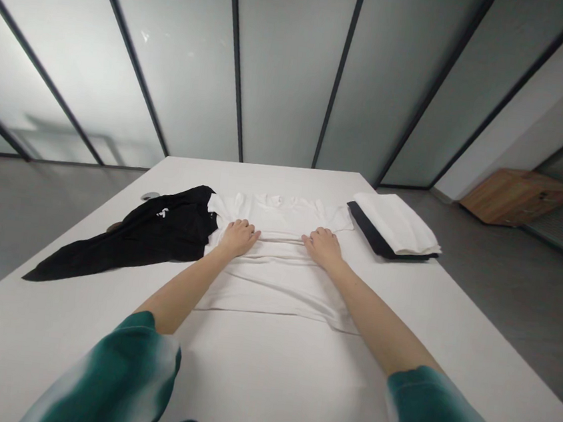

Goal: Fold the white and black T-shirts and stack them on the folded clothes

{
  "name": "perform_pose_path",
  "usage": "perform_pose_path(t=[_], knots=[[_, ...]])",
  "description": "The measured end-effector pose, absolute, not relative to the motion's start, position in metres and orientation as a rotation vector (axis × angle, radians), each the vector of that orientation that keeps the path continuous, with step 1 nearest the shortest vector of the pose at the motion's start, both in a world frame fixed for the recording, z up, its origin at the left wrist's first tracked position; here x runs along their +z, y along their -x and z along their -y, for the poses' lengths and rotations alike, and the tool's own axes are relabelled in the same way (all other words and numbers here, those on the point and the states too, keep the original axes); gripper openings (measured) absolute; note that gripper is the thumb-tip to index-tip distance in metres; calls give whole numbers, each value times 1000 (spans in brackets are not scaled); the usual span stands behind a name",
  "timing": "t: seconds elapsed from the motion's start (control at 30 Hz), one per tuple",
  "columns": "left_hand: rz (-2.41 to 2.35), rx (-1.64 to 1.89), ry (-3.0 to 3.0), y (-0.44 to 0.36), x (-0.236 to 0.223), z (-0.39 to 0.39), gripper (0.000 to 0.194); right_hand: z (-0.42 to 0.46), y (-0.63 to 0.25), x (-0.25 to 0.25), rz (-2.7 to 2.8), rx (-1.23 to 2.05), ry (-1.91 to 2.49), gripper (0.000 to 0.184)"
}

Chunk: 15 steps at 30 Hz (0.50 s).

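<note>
A white T-shirt [279, 281] lies spread on the white table, its collar at the far side and its hem nearest me. My left hand [239, 237] is on the left part of the shirt with its fingers curled down, closed on the cloth. Level with it on the right side, my right hand [322, 247] also has bent fingers closed on the fabric. Crosswise folds run through the cloth between both hands. The fingertips are partly hidden. Touching the shirt's left side is a black garment [158, 235] with a small white print.
On the right of the table [264, 377] sits a folded white cloth item [395, 223] on top of a folded black one [372, 237]. A small pale round object [151, 195] lies beyond the black garment. A wooden cabinet [514, 195] stands on the floor at right.
</note>
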<state>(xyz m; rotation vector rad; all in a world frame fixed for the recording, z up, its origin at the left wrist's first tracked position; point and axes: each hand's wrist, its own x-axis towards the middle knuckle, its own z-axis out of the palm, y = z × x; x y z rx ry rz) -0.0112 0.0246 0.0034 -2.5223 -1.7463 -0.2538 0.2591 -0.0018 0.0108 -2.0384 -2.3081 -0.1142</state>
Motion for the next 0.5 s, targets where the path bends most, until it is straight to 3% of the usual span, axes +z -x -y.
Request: perform_pose_path(t=[0.2, 0.5], knots=[[1880, -244, 2540, 14, -6, -37, 45, -9, -258, -4, 2342, 31, 2047, 53], [2066, 29, 2483, 19, -10, -16, 66, 7, -261, -15, 2290, 167, 2227, 72]])
